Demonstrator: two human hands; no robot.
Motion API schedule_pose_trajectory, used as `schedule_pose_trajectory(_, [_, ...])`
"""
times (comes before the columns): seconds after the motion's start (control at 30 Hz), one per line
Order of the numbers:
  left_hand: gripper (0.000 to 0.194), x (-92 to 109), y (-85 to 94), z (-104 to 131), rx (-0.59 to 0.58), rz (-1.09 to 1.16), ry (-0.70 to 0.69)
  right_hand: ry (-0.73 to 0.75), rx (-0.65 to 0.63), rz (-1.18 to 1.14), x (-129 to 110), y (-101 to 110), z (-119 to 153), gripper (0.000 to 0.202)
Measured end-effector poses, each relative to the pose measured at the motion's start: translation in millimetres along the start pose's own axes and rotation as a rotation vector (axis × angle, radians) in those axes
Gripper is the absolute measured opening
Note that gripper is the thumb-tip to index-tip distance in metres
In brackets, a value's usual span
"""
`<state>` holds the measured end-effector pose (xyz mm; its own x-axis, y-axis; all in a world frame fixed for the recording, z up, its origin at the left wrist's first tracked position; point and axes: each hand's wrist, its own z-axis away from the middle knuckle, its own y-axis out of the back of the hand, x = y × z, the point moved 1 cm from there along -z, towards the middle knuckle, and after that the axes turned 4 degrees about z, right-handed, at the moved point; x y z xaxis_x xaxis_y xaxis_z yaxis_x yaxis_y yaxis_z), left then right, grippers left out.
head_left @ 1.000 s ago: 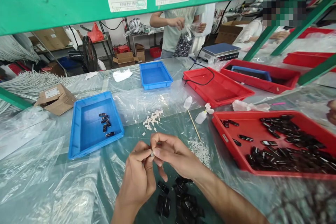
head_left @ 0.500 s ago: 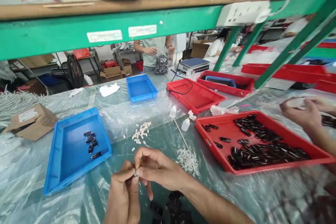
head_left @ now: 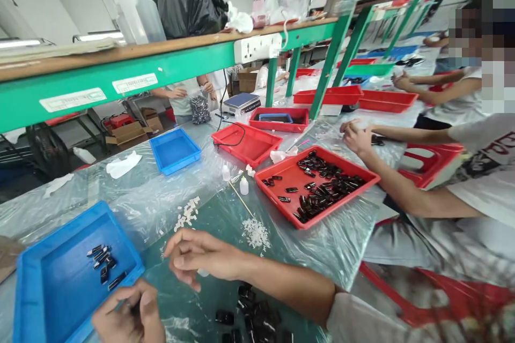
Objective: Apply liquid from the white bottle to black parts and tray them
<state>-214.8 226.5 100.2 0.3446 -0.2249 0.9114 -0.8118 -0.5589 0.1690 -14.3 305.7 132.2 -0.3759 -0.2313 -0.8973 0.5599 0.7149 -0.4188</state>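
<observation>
My left hand (head_left: 129,313) is at the bottom left, by the near edge of a blue tray (head_left: 48,300). Its fingers are curled together, with a small dark spot between them that I cannot make out. My right hand (head_left: 205,257) hangs over the table with loosely bent fingers, somewhat apart, just below a scatter of small white pieces (head_left: 187,213). Glossy black pieces (head_left: 107,262) lie in the blue tray. A heap of similar black pieces (head_left: 261,316) rests on the table below my right forearm. Tiny translucent bits (head_left: 256,233) are piled beyond that forearm.
A red tray (head_left: 277,204) of black pieces stands to the right. Small bottles (head_left: 244,186) and a thin stick (head_left: 240,199) lie near it. Behind are a blue tray (head_left: 176,169) and a red tray (head_left: 261,158). A co-worker's hands (head_left: 358,136) work at the right; a green shelf beam (head_left: 181,67) crosses above.
My hands, earlier pinched together on a small piece, have come apart. The left has moved left toward the blue tray. The view has swung to the right.
</observation>
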Motion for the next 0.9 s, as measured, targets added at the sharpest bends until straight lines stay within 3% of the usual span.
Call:
schedule_pose_trajectory(0.17, [0.04,-3.2,-20.2,13.1,0.079,0.027,-0.041,0.078,0.159,0.144,8.0,28.4,32.1,0.062])
schedule_pose_trajectory(0.33, [0.038,-19.4,-21.0,14.1,0.059,-0.024,-0.035,0.061,0.483,0.239,34.4,62.1,104.3,0.041])
schedule_pose_trajectory(0.47, [0.028,-37.3,-2.6,-0.6,0.037,-0.099,-0.021,0.019,0.714,0.339,68.1,81.0,165.0,0.038])
schedule_pose_trajectory(0.57, [0.025,-49.2,14.5,-7.8,0.066,-0.172,-0.005,0.005,0.798,0.398,92.9,93.4,193.1,0.036])
schedule_pose_trajectory(0.73, [0.031,-64.1,37.0,-11.4,0.12,-0.327,0.038,0.057,0.833,0.501,118.3,110.5,202.3,0.045])
schedule_pose_trajectory(0.9, [0.041,-80.4,61.0,-23.1,0.233,-0.536,0.081,0.046,0.837,0.61,120.6,112.8,205.4,0.04])
